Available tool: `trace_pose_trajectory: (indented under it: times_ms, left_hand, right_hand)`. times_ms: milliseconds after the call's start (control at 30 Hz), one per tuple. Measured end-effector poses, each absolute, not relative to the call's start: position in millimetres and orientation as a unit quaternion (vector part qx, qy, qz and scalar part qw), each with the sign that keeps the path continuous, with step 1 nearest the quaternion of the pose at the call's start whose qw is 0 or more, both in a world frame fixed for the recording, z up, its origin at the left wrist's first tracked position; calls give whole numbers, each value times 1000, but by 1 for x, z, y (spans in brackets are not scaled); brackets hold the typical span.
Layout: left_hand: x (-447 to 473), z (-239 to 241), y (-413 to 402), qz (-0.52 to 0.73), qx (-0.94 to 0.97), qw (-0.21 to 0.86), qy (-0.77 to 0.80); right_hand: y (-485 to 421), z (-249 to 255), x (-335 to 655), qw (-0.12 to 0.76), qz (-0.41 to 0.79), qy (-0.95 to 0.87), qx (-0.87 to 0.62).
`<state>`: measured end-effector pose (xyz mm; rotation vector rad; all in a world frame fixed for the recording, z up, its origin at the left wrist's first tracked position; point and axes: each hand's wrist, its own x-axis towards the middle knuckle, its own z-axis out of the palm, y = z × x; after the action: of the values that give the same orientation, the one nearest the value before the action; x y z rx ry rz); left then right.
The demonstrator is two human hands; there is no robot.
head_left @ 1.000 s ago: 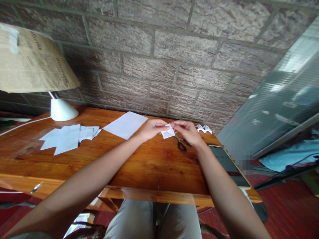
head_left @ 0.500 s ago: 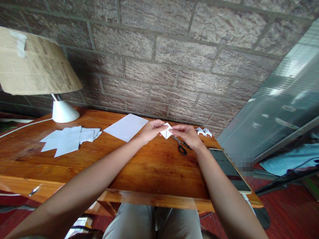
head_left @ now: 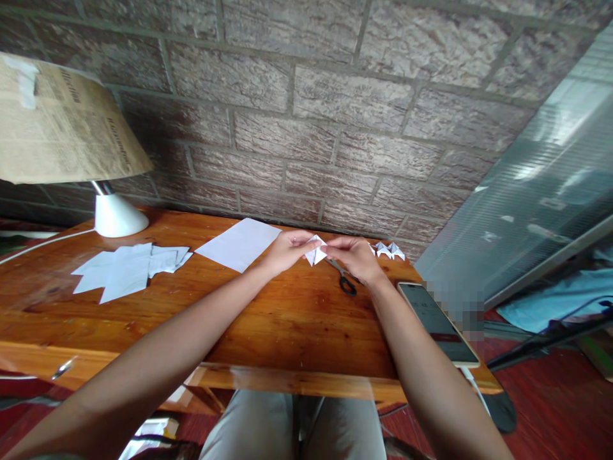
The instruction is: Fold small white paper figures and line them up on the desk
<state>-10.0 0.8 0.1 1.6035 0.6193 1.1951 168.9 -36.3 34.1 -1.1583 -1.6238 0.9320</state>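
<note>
Between my two hands, above the far part of the desk, is a small folded piece of white paper [head_left: 315, 255] with a crease down its middle. My left hand [head_left: 290, 250] pinches its left side, thumb lying on the front. On the right edge, the thumb and fingers of my right hand [head_left: 353, 257] are closed. Black-handled scissors [head_left: 348, 285] lie on the desk just below my right hand, which hides part of them. Several small folded paper pieces [head_left: 394, 250] stand in a row to the right.
On the wooden desk [head_left: 287, 326], a larger white sheet [head_left: 238, 244] lies left of my hands. Farther left are overlapping paper pieces [head_left: 125, 269] and a lamp [head_left: 121, 216]. A tablet or large phone [head_left: 438, 322] with a cable rests by the right edge. A brick wall [head_left: 287, 128] stands behind.
The folded paper is turned slightly between my fingers, and its facing side looks different. Both hands keep hold of it. The whole view has shifted a little.
</note>
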Motion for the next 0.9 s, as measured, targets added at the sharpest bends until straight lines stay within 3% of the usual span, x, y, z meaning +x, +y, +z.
trace_pose_trajectory:
  times_ms: [300, 900]
  left_hand:
    - [-8, -2, 1, 527, 642, 485, 275]
    - [-9, 0, 1, 518, 633, 510, 265]
  right_hand:
    - [-31, 22, 165, 491, 377, -656, -433]
    - [-33, 26, 165, 479, 406, -637, -446]
